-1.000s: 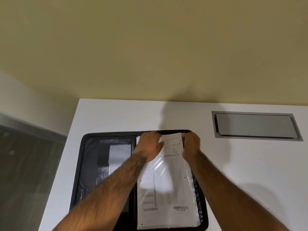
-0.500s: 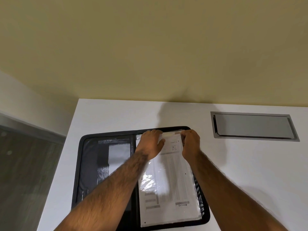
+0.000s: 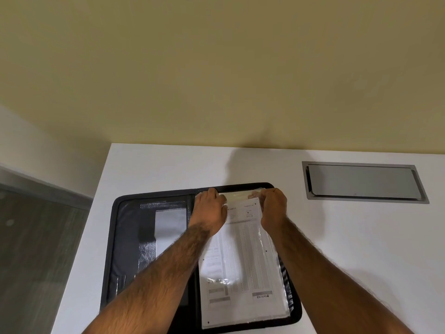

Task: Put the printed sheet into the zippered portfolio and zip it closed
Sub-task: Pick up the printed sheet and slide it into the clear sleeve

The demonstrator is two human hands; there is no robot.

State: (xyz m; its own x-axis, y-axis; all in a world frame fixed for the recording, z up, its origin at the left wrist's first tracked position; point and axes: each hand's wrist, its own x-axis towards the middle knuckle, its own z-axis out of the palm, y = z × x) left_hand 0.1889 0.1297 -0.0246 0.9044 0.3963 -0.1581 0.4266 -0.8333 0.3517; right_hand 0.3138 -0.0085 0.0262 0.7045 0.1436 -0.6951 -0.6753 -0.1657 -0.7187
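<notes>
Black and wide open, the portfolio (image 3: 125,237) lies flat on the white table (image 3: 349,237). The sheet (image 3: 243,261) is on its right half, inside a clear sleeve (image 3: 237,196) that shines a bit. The sheet has rows of small print and a grey box near the bottom. The left hand (image 3: 209,210) is at the top left corner of the sleeve, and its curled fingers pinch the top edge. The right hand (image 3: 273,208) is at the top right corner and pinches the same edge. Between the two hands the top of the sleeve reaches past the top of the sheet. On the left half is a dark pocket (image 3: 147,239) with a white card (image 3: 171,222) in it. A grey lid (image 3: 361,180) is set into the table, off to the right, well apart from the portfolio. A yellow wall (image 3: 216,68) is behind the table.
</notes>
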